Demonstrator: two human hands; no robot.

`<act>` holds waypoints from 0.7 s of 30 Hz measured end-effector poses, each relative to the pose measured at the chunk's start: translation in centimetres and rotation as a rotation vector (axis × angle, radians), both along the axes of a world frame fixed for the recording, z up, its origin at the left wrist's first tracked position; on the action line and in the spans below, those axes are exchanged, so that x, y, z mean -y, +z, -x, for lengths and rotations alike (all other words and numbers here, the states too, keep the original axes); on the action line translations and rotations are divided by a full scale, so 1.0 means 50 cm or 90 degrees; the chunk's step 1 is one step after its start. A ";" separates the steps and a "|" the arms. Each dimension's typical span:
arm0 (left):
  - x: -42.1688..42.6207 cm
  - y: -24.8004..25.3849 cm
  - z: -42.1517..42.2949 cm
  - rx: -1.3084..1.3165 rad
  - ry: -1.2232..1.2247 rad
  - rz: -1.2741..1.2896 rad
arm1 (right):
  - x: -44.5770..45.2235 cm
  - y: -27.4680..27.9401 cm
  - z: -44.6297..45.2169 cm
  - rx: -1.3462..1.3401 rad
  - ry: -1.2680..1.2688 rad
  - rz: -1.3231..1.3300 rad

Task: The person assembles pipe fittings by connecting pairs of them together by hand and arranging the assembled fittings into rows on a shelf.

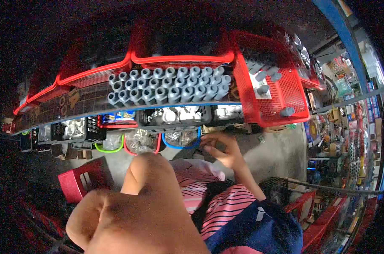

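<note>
Bare skin of my left hand or arm (145, 207) looms large and bent close to the camera at lower left; its fingers cannot be made out clearly. My right hand (224, 151) hangs right of centre, below the shelf edge, with fingers apart and nothing visible in it. Above it, rows of grey pipe fittings (173, 94) stand packed upright on the dark shelf (90, 101). To their right, a red basket (281, 120) holds several grey fittings and a white paper.
Red baskets (181, 59) line the shelf's back. Under it are black crates (175, 125) and bins with blue (181, 147), red and green rims. A red stool (73, 186) stands lower left. Packed shelves (355, 139) rise at right, beyond a metal rail.
</note>
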State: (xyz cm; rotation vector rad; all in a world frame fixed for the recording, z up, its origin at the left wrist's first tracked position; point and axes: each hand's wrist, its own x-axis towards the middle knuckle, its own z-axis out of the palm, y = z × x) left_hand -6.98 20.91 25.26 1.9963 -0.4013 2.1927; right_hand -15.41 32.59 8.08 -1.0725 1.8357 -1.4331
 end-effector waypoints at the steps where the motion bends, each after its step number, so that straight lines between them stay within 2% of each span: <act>1: -0.019 0.002 0.015 0.005 0.011 -0.018 | -0.008 0.004 0.007 0.057 -0.006 0.015; 5: -0.072 0.009 0.072 0.025 0.076 -0.077 | -0.047 0.038 0.056 -0.021 0.056 -0.019; 8: -0.114 0.001 0.115 0.044 0.099 -0.130 | -0.097 0.049 0.083 -0.064 -0.026 0.028; 10: -0.137 0.001 0.152 0.045 0.103 -0.157 | -0.140 0.046 0.138 -0.082 0.044 0.069; 11: -0.127 -0.022 0.179 0.102 0.225 -0.077 | -0.175 0.066 0.166 -0.080 0.075 -0.014; 12: -0.079 -0.034 0.232 0.006 0.411 0.142 | -0.199 0.085 0.188 -0.091 0.066 -0.006; 13: -0.052 -0.039 0.232 0.190 0.627 0.310 | -0.221 0.100 0.207 -0.072 0.030 0.017; 14: -0.053 -0.072 0.255 0.253 0.924 0.355 | -0.243 0.112 0.225 -0.052 -0.004 0.039; 15: -0.035 -0.081 0.279 0.253 1.234 0.579 | -0.257 0.125 0.259 -0.079 0.000 0.098; 16: -0.032 -0.071 0.309 0.169 1.523 0.715 | -0.276 0.128 0.298 -0.187 -0.002 0.071; 17: -0.023 -0.081 0.350 0.120 1.654 0.841 | -0.288 0.144 0.327 -0.200 -0.027 -0.006; 18: -0.006 -0.101 0.397 0.135 1.646 0.905 | -0.288 0.174 0.350 -0.214 -0.050 -0.082; 19: 0.019 -0.130 0.449 0.157 1.557 0.921 | -0.285 0.201 0.369 -0.219 -0.048 -0.077; 21: 0.039 -0.171 0.511 0.111 1.584 1.154 | -0.268 0.241 0.406 -0.386 0.009 -0.142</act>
